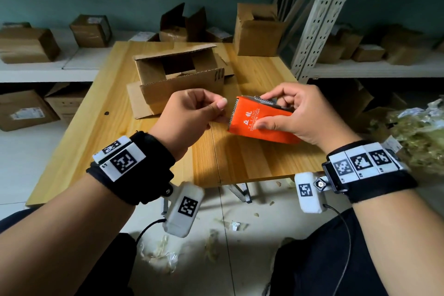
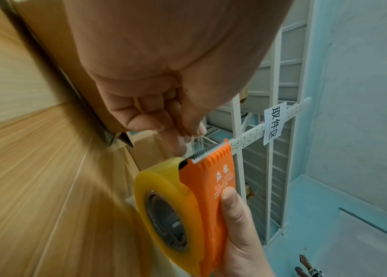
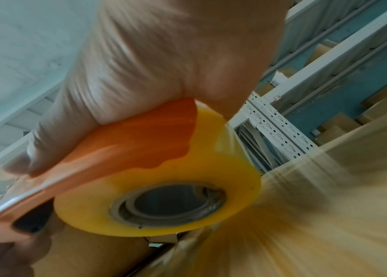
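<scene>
As I look down through the head view, the tape dispenser [image 1: 262,120] shows as a flat orange shell with white lettering and a toothed blade [image 2: 207,152] along its top edge. It is held in the air above the near half of the tabletop [image 1: 240,166]. From the left wrist I see the yellowish tape roll [image 2: 163,196] with its grey core seated under the shell.

From above the roll is hidden by the orange face, and the right wrist picture is smeared, so I get only the roll and shell there. The tape end [image 2: 197,141] is clear film and barely reads against the racking.

The right hand [image 1: 305,115] grasps the dispenser, thumb pressed on the printed face, fingers [image 1: 276,95] curled over the far edge by the blade. The left hand [image 1: 192,115] is just beside the blade, thumb and fingers [image 2: 175,144] pinching the tape end.

Farther back on the tabletop stands an open cardboard box [image 1: 177,79]; beyond it, shelves [image 1: 79,65] carry more cartons.
</scene>
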Action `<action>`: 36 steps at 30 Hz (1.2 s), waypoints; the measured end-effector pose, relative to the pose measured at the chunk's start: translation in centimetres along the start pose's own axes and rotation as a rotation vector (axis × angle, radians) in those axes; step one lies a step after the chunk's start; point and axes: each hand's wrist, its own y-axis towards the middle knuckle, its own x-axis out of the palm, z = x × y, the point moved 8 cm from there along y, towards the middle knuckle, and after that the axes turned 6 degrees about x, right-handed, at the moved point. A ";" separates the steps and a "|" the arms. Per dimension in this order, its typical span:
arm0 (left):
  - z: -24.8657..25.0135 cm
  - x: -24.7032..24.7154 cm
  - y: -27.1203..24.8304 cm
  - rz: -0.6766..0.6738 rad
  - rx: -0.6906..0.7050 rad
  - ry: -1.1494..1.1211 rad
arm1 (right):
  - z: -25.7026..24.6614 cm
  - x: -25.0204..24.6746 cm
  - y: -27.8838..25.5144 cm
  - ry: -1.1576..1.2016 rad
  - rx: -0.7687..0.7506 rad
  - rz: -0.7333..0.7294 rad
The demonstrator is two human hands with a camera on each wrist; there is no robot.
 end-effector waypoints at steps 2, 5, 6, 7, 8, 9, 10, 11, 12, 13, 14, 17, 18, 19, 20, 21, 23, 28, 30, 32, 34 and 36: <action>0.3 -0.3 -0.2 0.011 0.014 -0.006 | 0.1 -0.3 -0.3 0.013 0.006 0.003; 0.7 -1.9 -0.1 0.070 0.016 -0.051 | 0.7 -1.5 -0.7 0.010 0.016 0.026; 0.8 -2.6 -0.1 0.088 0.015 -0.071 | 1.1 -2.2 -0.8 0.003 0.023 0.041; 0.9 -3.3 0.0 0.101 0.015 -0.077 | 1.5 -2.8 -0.9 -0.008 0.034 0.056; 0.9 -3.8 0.0 0.104 0.015 -0.071 | 1.9 -3.3 -1.0 -0.022 0.042 0.069; 0.9 -4.1 -0.1 0.099 0.017 -0.061 | 2.2 -3.6 -1.2 -0.034 0.047 0.077; 0.8 -4.3 -0.2 0.088 0.018 -0.051 | 2.3 -3.8 -1.3 -0.043 0.050 0.076; 0.7 -4.3 -0.3 0.078 0.019 -0.042 | 2.4 -3.8 -1.5 -0.050 0.053 0.073; 0.6 -4.3 -0.3 0.075 0.021 -0.035 | 2.4 -3.8 -1.5 -0.057 0.055 0.068; 0.4 -4.4 -0.3 0.081 0.023 -0.032 | 2.4 -3.7 -1.6 -0.061 0.058 0.065; 0.3 -4.5 -0.3 0.092 0.025 -0.032 | 2.4 -3.6 -1.6 -0.064 0.059 0.065; 0.5 -5.1 -0.1 0.134 0.034 -0.046 | 2.4 -3.9 -1.7 -0.055 0.061 0.087; 0.6 -5.3 -0.1 0.146 0.035 -0.052 | 2.4 -4.0 -1.7 -0.054 0.066 0.092; 0.6 -5.4 0.0 0.154 0.033 -0.054 | 2.4 -3.9 -1.7 -0.060 0.072 0.092; 0.7 -5.5 0.0 0.157 0.032 -0.052 | 2.4 -3.9 -1.6 -0.069 0.075 0.093; 0.7 -5.6 0.0 0.157 0.029 -0.049 | 2.4 -3.8 -1.5 -0.081 0.078 0.097; 0.8 -5.5 0.0 0.155 0.028 -0.044 | 2.4 -3.6 -1.3 -0.118 0.096 0.103; 0.9 -5.2 0.0 0.146 0.027 -0.023 | 2.7 -3.6 -0.7 -0.166 0.151 0.094; 0.7 -5.5 0.2 0.165 0.015 -0.012 | 2.8 -3.7 -0.6 -0.146 0.142 0.078; 0.6 -5.8 0.4 0.187 0.030 -0.029 | 2.8 -3.9 -0.6 -0.115 0.136 0.058; 0.7 -6.1 0.7 0.209 0.046 -0.047 | 2.6 -3.9 -0.7 -0.095 0.130 0.045; 0.6 -6.2 1.0 0.224 0.040 -0.053 | 2.5 -3.8 -0.8 -0.087 0.124 0.035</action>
